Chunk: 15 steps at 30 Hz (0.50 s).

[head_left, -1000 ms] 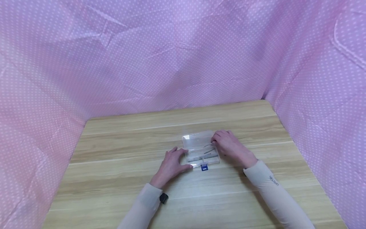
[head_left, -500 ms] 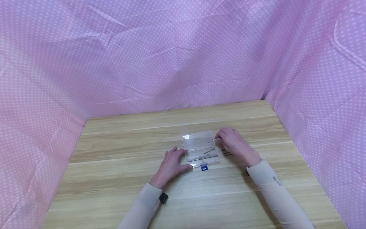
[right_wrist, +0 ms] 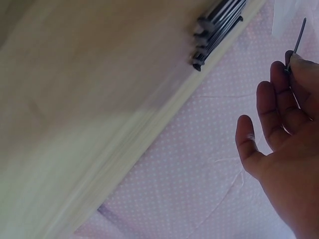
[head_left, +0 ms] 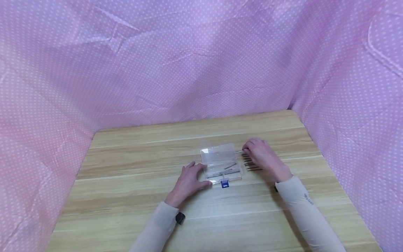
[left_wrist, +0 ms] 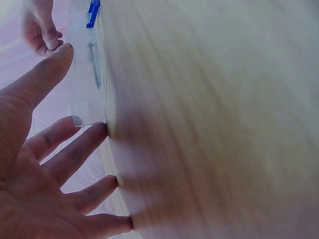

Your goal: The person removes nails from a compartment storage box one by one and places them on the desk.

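Note:
A clear plastic box (head_left: 218, 154) lies with its lid folded back; its blue latch (head_left: 225, 183) faces the near side. My left hand (head_left: 188, 180) holds the box's left end between thumb and fingers, which are spread in the left wrist view. Several nails (head_left: 232, 172) lie in the box's compartments. My right hand (head_left: 263, 155) pinches a single nail (right_wrist: 300, 36) by its head end, right of the lid. Under and beside that hand, several nails (head_left: 254, 170) lie in a row on the table; their flat heads show in the right wrist view.
The wooden table (head_left: 132, 199) stretches around the box on all sides. Pink dotted cloth (head_left: 195, 70) hangs behind the table and along both sides. A black band (head_left: 180, 218) sits at the left wrist.
My right hand has moved right, away from the box, carrying the pinched nail out past the lid. The row of nails on the table has come into sight. The left hand stays put.

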Each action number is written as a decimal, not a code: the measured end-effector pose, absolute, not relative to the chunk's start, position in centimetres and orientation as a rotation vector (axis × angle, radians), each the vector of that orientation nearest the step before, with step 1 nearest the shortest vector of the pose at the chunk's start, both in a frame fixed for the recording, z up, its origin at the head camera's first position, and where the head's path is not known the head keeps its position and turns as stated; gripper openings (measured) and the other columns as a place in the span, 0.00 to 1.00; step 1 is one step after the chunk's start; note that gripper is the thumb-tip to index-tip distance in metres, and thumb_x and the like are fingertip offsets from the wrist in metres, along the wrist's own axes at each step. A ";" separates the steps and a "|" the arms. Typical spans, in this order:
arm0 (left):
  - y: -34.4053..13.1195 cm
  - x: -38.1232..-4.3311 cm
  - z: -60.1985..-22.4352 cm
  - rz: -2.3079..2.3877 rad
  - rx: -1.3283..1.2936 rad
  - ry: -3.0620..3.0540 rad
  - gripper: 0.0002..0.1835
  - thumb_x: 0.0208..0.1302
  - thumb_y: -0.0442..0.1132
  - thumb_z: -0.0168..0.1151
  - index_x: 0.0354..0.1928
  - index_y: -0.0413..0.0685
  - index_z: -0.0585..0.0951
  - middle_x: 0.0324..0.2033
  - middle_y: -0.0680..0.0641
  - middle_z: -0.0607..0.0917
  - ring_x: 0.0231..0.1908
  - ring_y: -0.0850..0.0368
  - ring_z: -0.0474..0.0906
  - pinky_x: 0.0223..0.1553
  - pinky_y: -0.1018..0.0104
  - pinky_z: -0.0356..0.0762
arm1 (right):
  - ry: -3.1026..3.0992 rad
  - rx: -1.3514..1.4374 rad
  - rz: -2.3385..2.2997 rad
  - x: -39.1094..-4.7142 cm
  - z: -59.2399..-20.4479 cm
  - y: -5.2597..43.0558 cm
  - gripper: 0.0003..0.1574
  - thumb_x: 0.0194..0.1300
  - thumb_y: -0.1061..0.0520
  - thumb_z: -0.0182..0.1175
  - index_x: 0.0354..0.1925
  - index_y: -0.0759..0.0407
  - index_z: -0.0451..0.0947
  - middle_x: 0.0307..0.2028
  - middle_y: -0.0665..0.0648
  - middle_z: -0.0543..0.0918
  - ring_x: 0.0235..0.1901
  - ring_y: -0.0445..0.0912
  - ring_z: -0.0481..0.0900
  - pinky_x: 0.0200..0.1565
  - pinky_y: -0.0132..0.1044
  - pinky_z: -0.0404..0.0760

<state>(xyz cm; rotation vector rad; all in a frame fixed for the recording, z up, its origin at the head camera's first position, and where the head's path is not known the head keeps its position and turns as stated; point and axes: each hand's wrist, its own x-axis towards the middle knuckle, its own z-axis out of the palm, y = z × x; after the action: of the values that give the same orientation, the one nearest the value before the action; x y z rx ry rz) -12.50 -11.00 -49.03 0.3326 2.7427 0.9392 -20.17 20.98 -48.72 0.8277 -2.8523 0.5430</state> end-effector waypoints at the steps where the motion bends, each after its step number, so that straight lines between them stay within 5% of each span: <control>1: -11.0 -12.5 -49.0 0.938 0.333 2.741 0.35 0.53 0.54 0.81 0.62 0.48 0.81 0.62 0.40 0.82 0.73 0.34 0.63 0.74 0.29 0.49 | -2.852 0.821 0.549 -20.2 -48.7 21.1 0.06 0.72 0.61 0.63 0.45 0.62 0.84 0.47 0.62 0.85 0.53 0.60 0.79 0.56 0.59 0.75; 15: -11.0 -12.7 -48.8 0.913 0.327 2.740 0.36 0.53 0.54 0.81 0.62 0.48 0.81 0.63 0.40 0.82 0.73 0.34 0.63 0.74 0.30 0.50 | -2.895 0.752 0.568 -20.3 -48.6 22.4 0.06 0.73 0.62 0.61 0.45 0.63 0.83 0.46 0.61 0.85 0.51 0.60 0.79 0.51 0.58 0.76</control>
<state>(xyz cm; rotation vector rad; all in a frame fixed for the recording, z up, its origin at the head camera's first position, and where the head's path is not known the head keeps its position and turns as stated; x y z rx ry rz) -12.69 -11.04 -48.79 0.3273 2.7396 0.9128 -20.28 22.42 -48.56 0.7525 -2.8949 0.5678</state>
